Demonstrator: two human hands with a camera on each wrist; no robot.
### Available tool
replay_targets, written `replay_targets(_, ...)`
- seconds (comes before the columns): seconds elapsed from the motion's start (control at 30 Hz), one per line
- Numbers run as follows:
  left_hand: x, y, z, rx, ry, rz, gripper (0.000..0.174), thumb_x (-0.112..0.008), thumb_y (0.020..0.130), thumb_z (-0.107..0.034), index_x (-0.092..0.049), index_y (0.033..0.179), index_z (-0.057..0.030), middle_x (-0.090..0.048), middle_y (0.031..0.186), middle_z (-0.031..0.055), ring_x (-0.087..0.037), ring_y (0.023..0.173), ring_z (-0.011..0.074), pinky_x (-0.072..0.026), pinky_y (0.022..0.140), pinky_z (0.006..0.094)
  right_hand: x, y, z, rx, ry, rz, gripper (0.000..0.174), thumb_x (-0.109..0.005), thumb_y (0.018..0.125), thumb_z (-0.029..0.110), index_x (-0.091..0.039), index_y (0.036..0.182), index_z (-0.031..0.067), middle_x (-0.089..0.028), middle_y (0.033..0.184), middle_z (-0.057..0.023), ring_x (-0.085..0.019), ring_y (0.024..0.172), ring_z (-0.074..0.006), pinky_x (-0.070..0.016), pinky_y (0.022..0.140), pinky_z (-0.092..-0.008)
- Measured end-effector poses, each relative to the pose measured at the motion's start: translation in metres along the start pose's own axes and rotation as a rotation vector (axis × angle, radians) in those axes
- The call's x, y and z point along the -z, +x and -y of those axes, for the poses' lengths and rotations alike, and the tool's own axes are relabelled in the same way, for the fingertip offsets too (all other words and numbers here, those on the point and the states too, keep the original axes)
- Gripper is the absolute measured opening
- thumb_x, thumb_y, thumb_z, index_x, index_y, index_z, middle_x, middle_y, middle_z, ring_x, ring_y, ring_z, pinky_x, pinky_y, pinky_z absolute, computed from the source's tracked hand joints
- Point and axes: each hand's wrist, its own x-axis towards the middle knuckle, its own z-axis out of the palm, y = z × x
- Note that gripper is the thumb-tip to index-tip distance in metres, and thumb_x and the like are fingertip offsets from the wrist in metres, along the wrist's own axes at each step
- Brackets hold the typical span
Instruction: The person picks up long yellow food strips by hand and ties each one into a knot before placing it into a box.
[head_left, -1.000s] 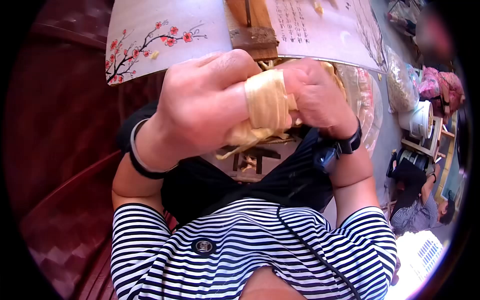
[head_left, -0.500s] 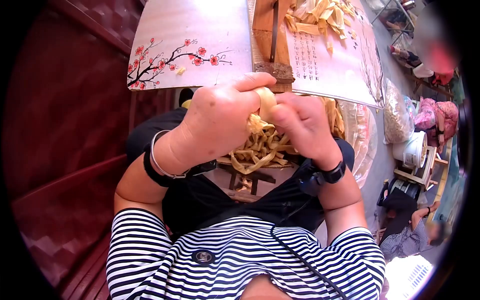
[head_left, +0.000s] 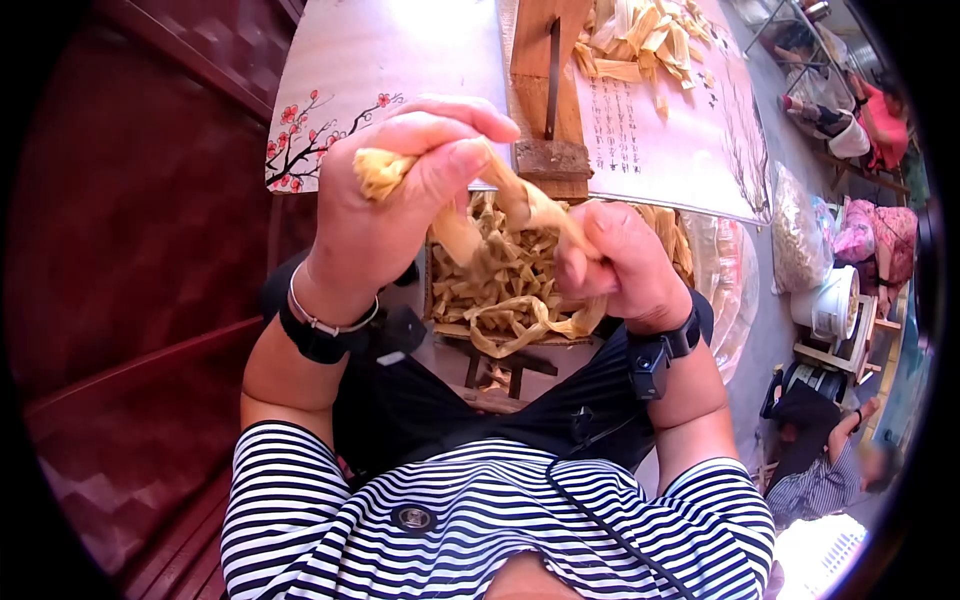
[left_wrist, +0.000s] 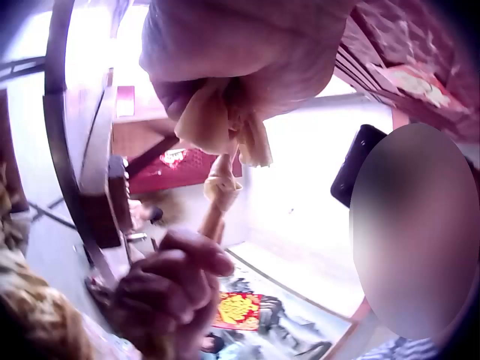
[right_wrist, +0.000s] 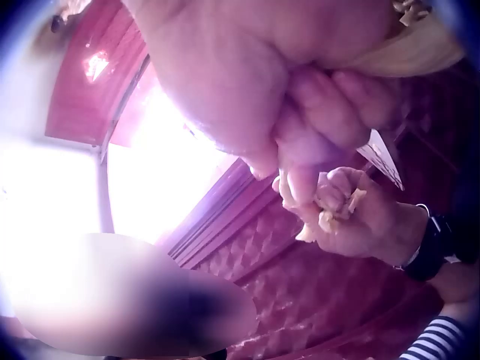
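Observation:
In the head view a twisted pale-yellow husk strip (head_left: 538,212) stretches between the hands. The left hand (head_left: 395,190) grips its bunched end, which sticks out beside the thumb, and a loose flap hangs below that hand. The right hand (head_left: 630,265), lower and to the right, pinches the other end with curled fingers. Beneath them a braided husk length (head_left: 500,345) loops over a pile of husk pieces (head_left: 480,285). The left wrist view shows the left hand (left_wrist: 247,52) above the twisted strip (left_wrist: 223,187); in the right wrist view the right hand (right_wrist: 300,97) is curled.
A wooden block with a metal bar (head_left: 545,90) lies between two printed boards (head_left: 400,50). Loose husks (head_left: 650,45) rest on the right board. Clear plastic bags (head_left: 800,235), a white bucket (head_left: 832,302) and other people are at the right. A dark red surface (head_left: 130,220) fills the left.
The hands have moved apart, the left up and to the left, the right slightly down. The strip, earlier bunched between them, is now drawn out and twisted, and more of the pile shows.

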Motion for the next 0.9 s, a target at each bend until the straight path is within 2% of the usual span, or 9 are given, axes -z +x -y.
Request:
replay_targets(0.17, -0.010, -0.002, 0.012, 0.224, -0.136, 0.107, 0.028, -0.067, 0.086, -0.021, -0.060, 0.099, 0.0024, -0.063, 0.082, 0.0065, -0.056, 0.063, 0.0074, -0.0473, 0.066, 0.0210, -0.008, 0.005, 0.006, -0.055, -0.087, -0.119, 0.044, -0.049, 0.096, 0.041, -0.062, 0.076, 0.0040, -0.038, 0.052, 0.0049, -0.029, 0.045, -0.0047, -0.0204, 0.043, -0.0206)
replay_targets(0.2, -0.017, -0.004, 0.006, 0.401, -0.232, 0.163, 0.031, -0.072, 0.081, -0.020, -0.059, 0.099, 0.0014, -0.062, 0.077, 0.0040, -0.055, 0.062, 0.0081, -0.0466, 0.063, 0.0214, -0.009, 0.007, 0.005, -0.085, -0.168, -0.138, 0.044, -0.050, 0.096, 0.041, -0.063, 0.076, 0.0039, -0.038, 0.052, 0.0052, -0.030, 0.046, -0.0046, -0.0207, 0.043, -0.0205)
replay_targets(0.23, -0.018, -0.002, 0.003, 0.451, -0.349, 0.262, 0.023, -0.070, 0.080, -0.013, -0.059, 0.096, 0.0005, -0.061, 0.074, 0.0035, -0.054, 0.061, 0.0081, -0.0446, 0.057, 0.0216, -0.009, 0.009, 0.003, -0.114, -0.250, -0.156, 0.043, -0.051, 0.095, 0.041, -0.064, 0.077, 0.0038, -0.038, 0.052, 0.0055, -0.030, 0.046, -0.0044, -0.0210, 0.043, -0.0204)
replay_targets(0.3, -0.013, -0.005, 0.007, 0.518, -0.243, 0.168, 0.015, -0.066, 0.081, -0.007, -0.058, 0.092, -0.0006, -0.059, 0.073, 0.0033, -0.053, 0.061, 0.0074, -0.0419, 0.054, 0.0213, -0.006, 0.007, 0.003, -0.086, -0.223, -0.222, 0.034, -0.060, 0.091, 0.034, -0.066, 0.078, 0.0033, -0.048, 0.056, 0.0046, -0.034, 0.048, -0.0034, -0.0231, 0.044, -0.0194)
replay_targets(0.4, -0.013, -0.005, 0.019, 0.287, -0.179, 0.091, 0.007, -0.064, 0.085, -0.008, -0.063, 0.090, -0.0029, -0.061, 0.072, -0.0007, -0.056, 0.064, 0.0042, -0.0453, 0.055, 0.0183, 0.000, -0.002, 0.019, 0.016, -0.191, -0.358, 0.023, -0.069, 0.086, 0.024, -0.066, 0.081, 0.0022, -0.061, 0.067, 0.0018, -0.042, 0.053, -0.0019, -0.0297, 0.048, -0.0169)
replay_targets(0.57, -0.020, 0.017, 0.025, 0.165, 0.169, -0.079, 0.007, -0.062, 0.087, -0.010, -0.063, 0.088, -0.0028, -0.061, 0.071, -0.0003, -0.055, 0.064, 0.0049, -0.0451, 0.056, 0.0210, 0.009, 0.021, 0.025, 0.550, -0.681, -0.707, 0.012, -0.074, 0.081, 0.010, -0.066, 0.084, 0.0022, -0.063, 0.070, 0.0012, -0.052, 0.061, -0.0020, -0.0389, 0.051, -0.0182)
replay_targets(0.73, -0.018, 0.030, 0.054, 0.061, 0.571, -0.181, 0.014, -0.065, 0.087, -0.015, -0.064, 0.088, -0.0012, -0.060, 0.068, 0.0021, -0.056, 0.060, 0.0080, -0.0460, 0.056, 0.0234, 0.032, 0.050, 0.024, 0.599, -1.332, -0.943, 0.021, -0.075, 0.079, 0.025, -0.064, 0.080, 0.0069, -0.064, 0.064, -0.0075, -0.058, 0.053, -0.0132, -0.0451, 0.051, -0.0281)
replay_targets(0.8, -0.017, 0.025, 0.047, 0.178, 0.444, -0.238, 0.020, -0.067, 0.087, -0.021, -0.064, 0.086, -0.0003, -0.059, 0.062, 0.0038, -0.056, 0.056, 0.0097, -0.0460, 0.053, 0.0253, 0.040, 0.046, 0.024, 0.660, -1.160, -0.943, 0.021, -0.075, 0.080, 0.020, -0.062, 0.078, 0.0043, -0.064, 0.064, -0.0053, -0.055, 0.054, -0.0092, -0.0436, 0.050, -0.0245)
replay_targets(0.9, -0.007, 0.013, 0.033, 0.071, 0.587, -0.176, 0.020, -0.065, 0.089, -0.020, -0.064, 0.087, -0.0001, -0.059, 0.062, 0.0037, -0.059, 0.057, 0.0101, -0.0469, 0.053, 0.0253, 0.025, 0.030, 0.012, 0.770, -0.948, -0.748, 0.015, -0.074, 0.080, 0.010, -0.061, 0.078, 0.0034, -0.061, 0.064, -0.0019, -0.052, 0.056, -0.0049, -0.0407, 0.049, -0.0200)
